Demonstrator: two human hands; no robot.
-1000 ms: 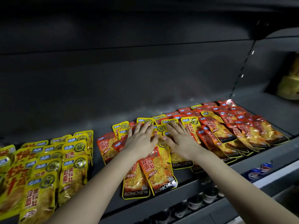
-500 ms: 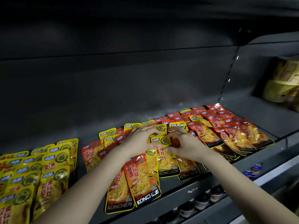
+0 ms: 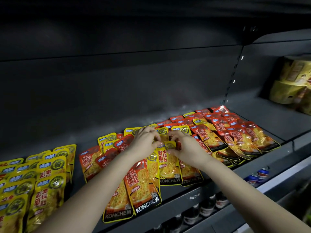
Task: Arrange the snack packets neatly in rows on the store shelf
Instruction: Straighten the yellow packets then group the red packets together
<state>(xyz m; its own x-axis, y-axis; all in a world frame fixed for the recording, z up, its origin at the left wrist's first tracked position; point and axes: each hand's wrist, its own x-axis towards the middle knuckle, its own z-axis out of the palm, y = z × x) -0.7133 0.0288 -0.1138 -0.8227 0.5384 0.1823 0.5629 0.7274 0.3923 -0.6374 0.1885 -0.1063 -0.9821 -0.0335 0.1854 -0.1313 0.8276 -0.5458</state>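
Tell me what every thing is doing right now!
left hand, fingers curled, pinching the middle yellow packet's top
right hand, pinching that packet too
red packets, lying in overlapping rows, right
left yellow packets, lying in overlapping rows
front packets, sticking out over the shelf edge

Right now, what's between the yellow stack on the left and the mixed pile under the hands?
Only a narrow strip of bare dark shelf, nothing else; the head view shows it.
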